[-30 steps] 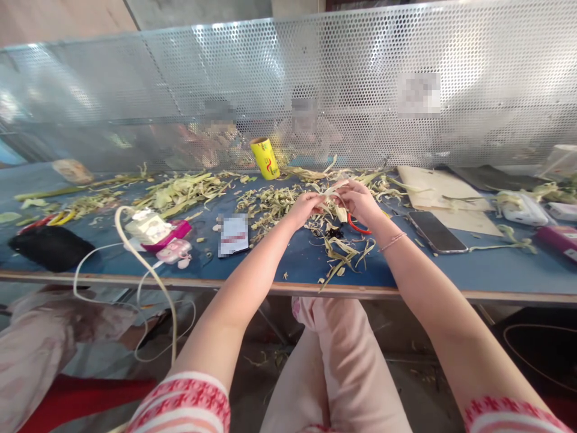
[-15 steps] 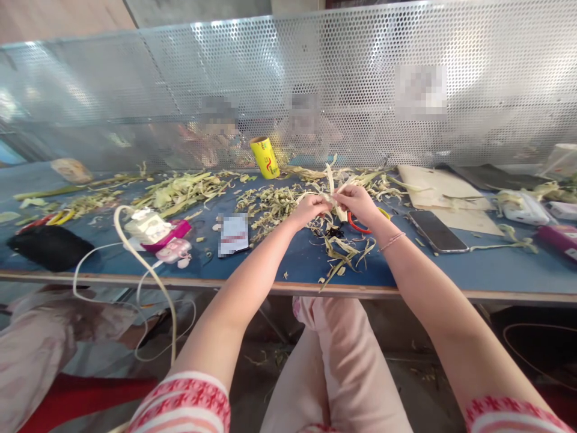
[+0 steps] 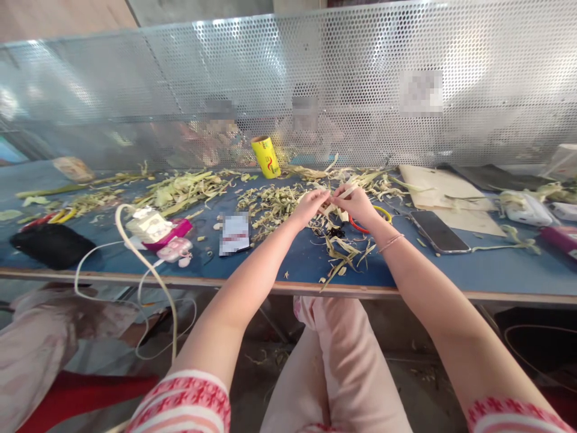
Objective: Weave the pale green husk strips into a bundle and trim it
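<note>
Head view: a long blue table (image 3: 451, 270) runs the full width, backed by a perforated metal screen (image 3: 360, 78) through which people on the far side show only as blurs. Pale green and straw-coloured leaf scraps (image 3: 189, 189) lie scattered over the middle and left of the table. A sheet of cardboard (image 3: 451, 192) sits to the right, with a dark phone (image 3: 435, 231) lying flat just in front of it. A black pouch (image 3: 49, 246) rests near the left edge, a white cable (image 3: 139, 258) loops off the table front, and a yellow roll (image 3: 265, 157) stands tilted by the screen. Both hands meet above the scraps at the table's middle: the left hand (image 3: 311, 205) and right hand (image 3: 358, 203) are each closed in a pinch on a thin pale leaf strip (image 3: 345, 193), held just off the surface between their fingertips. Red-handled scissors (image 3: 360, 225) lie beneath the right hand.
</note>
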Demonstrator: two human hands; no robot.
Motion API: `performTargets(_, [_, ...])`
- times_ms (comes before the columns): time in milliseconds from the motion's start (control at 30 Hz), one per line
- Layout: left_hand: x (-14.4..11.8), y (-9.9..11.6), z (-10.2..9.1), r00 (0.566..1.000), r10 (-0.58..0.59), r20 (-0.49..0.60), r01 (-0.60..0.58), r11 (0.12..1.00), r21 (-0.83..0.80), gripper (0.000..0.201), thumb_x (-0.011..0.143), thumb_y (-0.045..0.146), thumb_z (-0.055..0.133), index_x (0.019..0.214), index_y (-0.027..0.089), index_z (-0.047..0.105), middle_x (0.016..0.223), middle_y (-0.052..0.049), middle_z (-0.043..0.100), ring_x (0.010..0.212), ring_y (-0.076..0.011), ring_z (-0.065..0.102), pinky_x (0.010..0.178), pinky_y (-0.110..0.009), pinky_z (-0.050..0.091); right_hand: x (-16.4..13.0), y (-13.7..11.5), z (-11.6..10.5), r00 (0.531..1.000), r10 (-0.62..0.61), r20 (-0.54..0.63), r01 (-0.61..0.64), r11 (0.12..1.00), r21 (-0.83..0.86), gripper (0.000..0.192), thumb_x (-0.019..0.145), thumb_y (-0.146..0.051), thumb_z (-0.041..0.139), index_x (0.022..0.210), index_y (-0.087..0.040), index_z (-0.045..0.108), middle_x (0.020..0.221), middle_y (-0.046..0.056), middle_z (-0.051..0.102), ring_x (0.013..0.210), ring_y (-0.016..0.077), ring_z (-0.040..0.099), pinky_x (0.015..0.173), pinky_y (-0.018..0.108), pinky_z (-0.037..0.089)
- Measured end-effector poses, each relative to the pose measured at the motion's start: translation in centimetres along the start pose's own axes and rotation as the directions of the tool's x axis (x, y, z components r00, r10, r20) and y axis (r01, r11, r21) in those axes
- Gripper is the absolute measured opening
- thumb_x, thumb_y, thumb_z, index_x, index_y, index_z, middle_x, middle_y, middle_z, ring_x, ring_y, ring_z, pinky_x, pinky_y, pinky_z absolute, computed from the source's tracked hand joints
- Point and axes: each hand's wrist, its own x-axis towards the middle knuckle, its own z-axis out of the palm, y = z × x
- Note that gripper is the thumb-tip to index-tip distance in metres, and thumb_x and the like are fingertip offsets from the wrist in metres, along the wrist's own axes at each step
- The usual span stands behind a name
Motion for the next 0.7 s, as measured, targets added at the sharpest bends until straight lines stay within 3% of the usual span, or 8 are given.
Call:
performTargets(233, [0.0,0.2,0.5,0.993,0.000,-0.116,0.006,0.998,0.057,0.025,0.083,0.036,0.060,0.071,0.016,0.049,0.061,0.003,0.050,0.053,-0.0069,0.049,0.052,-0.019,0.037,0.2,0.8,0.6,0.999,-0.015,-0.045,0.014,1.000,-0.012,0.039,0.063,-0.053,0.073,0.068,-0.018,0.056,0.057,-0.002,0.054,0.055,0.0116,0.050,0.054,0.026,0.042])
performTargets(333, [0.0,0.3,0.5,0.992,0.014,-0.122,-0.007,0.998,0.058,0.021,0.085,0.032,0.056,0.073,0.016,0.049,0.062,0.003,0.051,0.053,-0.0071,0.049,0.051,-0.019,0.039,0.1,0.7,0.6,0.992,0.118,-0.048,-0.114,0.989,0.091,0.043,0.069,-0.059,0.068,0.067,-0.017,0.059,0.059,0.002,0.059,0.058,0.0137,0.055,0.057,0.028,0.047])
performTargets(500, [0.2,0.2,0.2,0.988,-0.002,-0.157,0.008,0.999,0.039,0.019,0.085,0.030,0.055,0.073,0.016,0.050,0.063,0.004,0.050,0.052,-0.0064,0.049,0.052,-0.019,0.042,0.2,0.0,0.1,0.896,0.438,0.071,-0.423,0.793,0.437,0.055,0.081,-0.070,0.047,0.069,-0.018,0.062,0.064,0.007,0.067,0.064,0.0178,0.062,0.062,0.031,0.051])
performTargets(567, [0.2,0.3,0.2,0.988,-0.019,-0.156,0.023,0.999,0.024,0.019,0.085,0.029,0.056,0.072,0.016,0.051,0.063,0.003,0.050,0.053,-0.0064,0.049,0.052,-0.018,0.042,0.3,-0.3,-0.4,0.874,0.476,0.104,-0.453,0.716,0.532,0.056,0.084,-0.069,0.041,0.071,-0.019,0.063,0.066,0.008,0.068,0.068,0.0192,0.064,0.065,0.032,0.052])
performTargets(700, [0.1,0.6,0.3,0.992,-0.057,-0.115,0.059,0.998,0.013,0.018,0.083,0.027,0.057,0.071,0.016,0.051,0.063,0.003,0.051,0.053,-0.0062,0.049,0.050,-0.018,0.040,0.5,-0.5,-1.0,0.896,0.433,0.102,-0.387,0.647,0.657,0.048,0.090,-0.058,0.041,0.075,-0.019,0.064,0.078,0.008,0.072,0.076,0.0178,0.065,0.071,0.032,0.053])
